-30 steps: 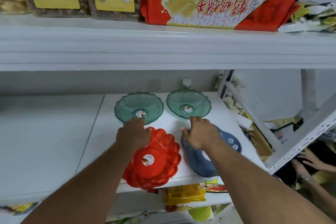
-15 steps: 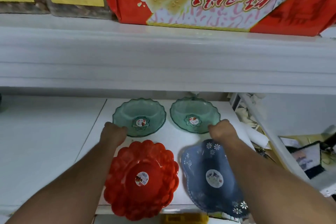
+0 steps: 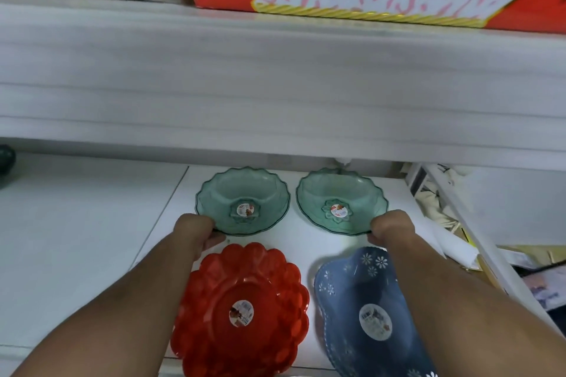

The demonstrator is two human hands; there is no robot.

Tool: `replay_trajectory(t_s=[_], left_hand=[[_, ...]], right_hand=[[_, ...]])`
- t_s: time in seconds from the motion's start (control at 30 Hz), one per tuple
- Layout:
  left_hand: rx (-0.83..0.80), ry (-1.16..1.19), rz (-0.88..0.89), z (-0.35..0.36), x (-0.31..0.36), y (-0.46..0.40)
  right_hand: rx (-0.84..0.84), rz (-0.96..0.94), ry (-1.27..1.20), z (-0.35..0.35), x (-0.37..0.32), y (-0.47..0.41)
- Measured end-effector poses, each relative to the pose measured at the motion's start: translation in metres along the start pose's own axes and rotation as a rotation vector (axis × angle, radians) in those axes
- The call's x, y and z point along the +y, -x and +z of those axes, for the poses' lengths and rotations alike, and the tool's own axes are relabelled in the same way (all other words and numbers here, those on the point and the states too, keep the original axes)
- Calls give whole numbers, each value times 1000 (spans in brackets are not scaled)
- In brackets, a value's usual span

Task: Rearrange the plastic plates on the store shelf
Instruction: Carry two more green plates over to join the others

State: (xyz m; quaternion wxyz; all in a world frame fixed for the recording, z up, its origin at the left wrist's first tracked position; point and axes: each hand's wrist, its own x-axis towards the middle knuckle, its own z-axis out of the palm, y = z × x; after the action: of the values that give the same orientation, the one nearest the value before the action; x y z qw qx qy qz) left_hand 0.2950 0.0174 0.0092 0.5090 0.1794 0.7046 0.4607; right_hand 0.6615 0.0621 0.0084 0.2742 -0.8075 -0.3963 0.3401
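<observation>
1. Head view, handling: the four plates look like thin moulded plastic, so I judge them light, fairly stiff and not prone to breaking, though glossy and likely to slide on the smooth white shelf (image 3: 92,223). The scalloped rims give the best purchase: pinch the near edge, thumb on top and fingers beneath, then lift or drag.

2. Head view, hands: the left hand (image 3: 196,231) is closed on the near-left rim of the left green plate (image 3: 243,200). The right hand (image 3: 390,228) is curled on the near-right rim of the right green plate (image 3: 341,200). Its fingertips are hidden, yet it appears to be gripping that edge.

3. Head view, position: the two green plates sit side by side at the back of the shelf, close together but apart. The red plate (image 3: 240,309) lies in front of the left one, and the blue plate (image 3: 367,312) in front of the right one. Both front plates reach the shelf's front edge, so I judge them the easiest to knock off.

4. Head view, looks: the green pair are translucent, round and wavy-edged, each with a sticker at its centre. The red plate is petal-shaped and shiny. The blue one is irregular with small white flowers.
</observation>
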Motion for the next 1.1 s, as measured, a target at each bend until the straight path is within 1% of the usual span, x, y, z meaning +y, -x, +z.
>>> replay_trajectory(t_s=[0.03, 0.17, 0.4, 0.57, 0.73, 0.93, 1.1], left_hand=[[5, -2, -1, -1, 2, 4], [1, 9, -1, -5, 6, 6], [20, 85, 17, -33, 15, 23], [66, 124, 12, -72, 13, 46], [117, 169, 52, -116, -1, 70], [201, 248, 77, -167, -29, 124], [314, 197, 100, -214, -55, 169]], right_hand=[[-33, 12, -59, 0, 0, -1], [-53, 48, -266, -5, 2, -1], [-73, 93, -401, -14, -17, 36], [-42, 118, -396, -7, -26, 83], [-53, 115, -482, -1, -28, 131], [-164, 71, -481, 4, -28, 184], [-248, -2, -405, 12, -17, 226]])
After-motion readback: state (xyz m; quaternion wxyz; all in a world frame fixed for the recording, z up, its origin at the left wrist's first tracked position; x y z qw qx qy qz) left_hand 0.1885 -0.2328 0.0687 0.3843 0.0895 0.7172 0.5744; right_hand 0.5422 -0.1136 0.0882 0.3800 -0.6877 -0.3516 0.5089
